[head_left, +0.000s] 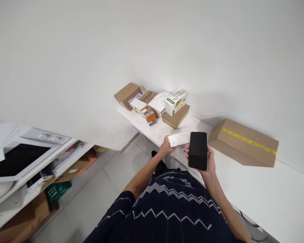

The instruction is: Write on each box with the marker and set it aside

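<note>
The person stands at the edge of a white counter (255,189) that runs along a white wall. The left hand (165,147) grips one short end of a small white box (179,139); its fingers are clenched around that end, and the box's long axis runs sideways, extending from the left hand toward the right hand. The box appears to rest on or just above the counter; which of the two cannot be told. The right hand (208,162) holds a black phone (198,150) upright, screen dark and facing the camera, with the fingers wrapped behind and along its edges. The phone's top left corner sits just beside the free end of the white box, so the two held items almost meet. Beyond the hands, well apart from them, a cluster of small cartons (154,103) lies at the far end of the counter. A long brown cardboard box (243,143) with a yellow tape strip lies near the right hand, against the wall. Shelving (27,168) stands to the person's left.
</note>
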